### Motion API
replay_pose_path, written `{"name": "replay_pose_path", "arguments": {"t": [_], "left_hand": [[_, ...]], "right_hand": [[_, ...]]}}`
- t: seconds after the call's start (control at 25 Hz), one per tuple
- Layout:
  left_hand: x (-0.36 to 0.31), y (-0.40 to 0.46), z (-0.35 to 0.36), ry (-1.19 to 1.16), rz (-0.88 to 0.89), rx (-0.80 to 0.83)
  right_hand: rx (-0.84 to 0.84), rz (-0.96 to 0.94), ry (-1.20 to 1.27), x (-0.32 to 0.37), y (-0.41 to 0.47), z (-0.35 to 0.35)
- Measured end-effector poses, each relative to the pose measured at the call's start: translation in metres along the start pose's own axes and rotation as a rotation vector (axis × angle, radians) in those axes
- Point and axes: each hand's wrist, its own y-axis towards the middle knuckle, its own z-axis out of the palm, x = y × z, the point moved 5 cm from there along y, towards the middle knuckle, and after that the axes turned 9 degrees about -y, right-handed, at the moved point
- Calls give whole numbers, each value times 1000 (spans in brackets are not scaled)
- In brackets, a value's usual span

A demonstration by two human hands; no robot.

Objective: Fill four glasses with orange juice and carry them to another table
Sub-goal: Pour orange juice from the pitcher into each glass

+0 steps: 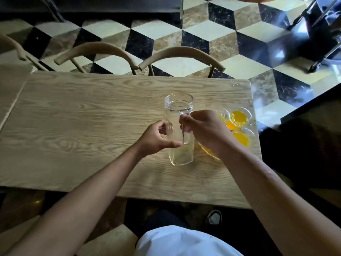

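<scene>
A tall clear glass pitcher (180,115) stands upright on the wooden table (83,117), nearly drained, with a faint yellow film at its bottom. My right hand (203,130) is closed around its handle. My left hand (156,138) cups the pitcher's left side, thumb across its front. Just right of the pitcher, glasses of orange juice cluster near the table's right edge: one at the back (239,117), one in front of it (242,139), and others partly hidden behind my right hand and wrist (207,151).
Two wooden chairs with curved backs (96,52) (181,55) are tucked in at the table's far side, and a third shows at the far left. A dark counter (304,130) stands right of the table. A black wheeled stand (317,34) sits on the tiled floor.
</scene>
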Motion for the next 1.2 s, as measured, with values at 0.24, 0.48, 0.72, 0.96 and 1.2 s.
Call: {"name": "replay_pose_path", "arguments": {"t": [0.24,0.48,0.72,0.96,1.2], "left_hand": [[-3,75,-39,185,70,113],[-1,105,-47,243,98,175],[-4,109,-48,221,128,197],[3,113,-50,240,145,173],[5,115,-53,273,168,178]], "right_hand": [[-57,80,27,2,36,15],[-82,105,-43,-1,55,26],[-105,93,-62,-6,60,34],[-95,66,-84,-8,62,43],[-98,68,-66,-6,57,43]]}}
